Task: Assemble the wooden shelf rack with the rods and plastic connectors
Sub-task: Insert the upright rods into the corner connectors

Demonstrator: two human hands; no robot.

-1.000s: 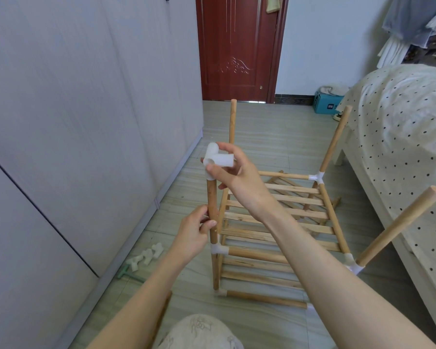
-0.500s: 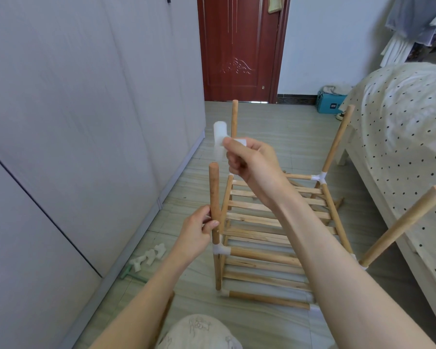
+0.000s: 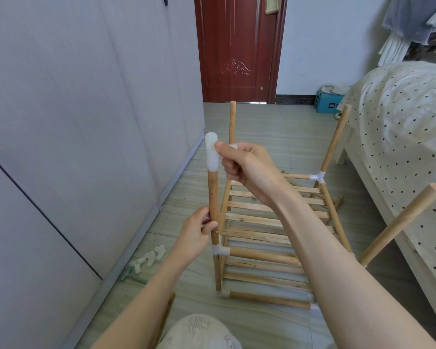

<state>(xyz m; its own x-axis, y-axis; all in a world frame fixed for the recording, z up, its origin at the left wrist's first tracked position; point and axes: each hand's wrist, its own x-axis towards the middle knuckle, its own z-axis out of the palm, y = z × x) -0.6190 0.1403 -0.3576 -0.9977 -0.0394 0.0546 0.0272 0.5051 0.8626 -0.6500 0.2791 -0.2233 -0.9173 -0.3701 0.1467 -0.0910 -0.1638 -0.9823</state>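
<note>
The wooden shelf rack (image 3: 269,238) stands on the floor, with slatted shelves and several upright rods joined by white connectors. My left hand (image 3: 195,235) grips the near-left upright rod (image 3: 214,207) just above its lower connector (image 3: 219,250). A white plastic connector (image 3: 211,153) sits on that rod's top end, and my right hand (image 3: 247,170) pinches it by its side arm. Three other uprights have bare tops: far left (image 3: 232,122), far right (image 3: 336,137) and near right (image 3: 403,222).
Spare white connectors (image 3: 150,258) lie on the floor by the grey wardrobe (image 3: 73,122) on the left. A bed with a dotted cover (image 3: 400,127) runs along the right. A red door (image 3: 237,49) and a teal box (image 3: 329,103) are at the back.
My right hand lifted the white connector off the near-left rod, turned it, and has set it back on the rod's top end. My left hand kept its grip on the rod.
</note>
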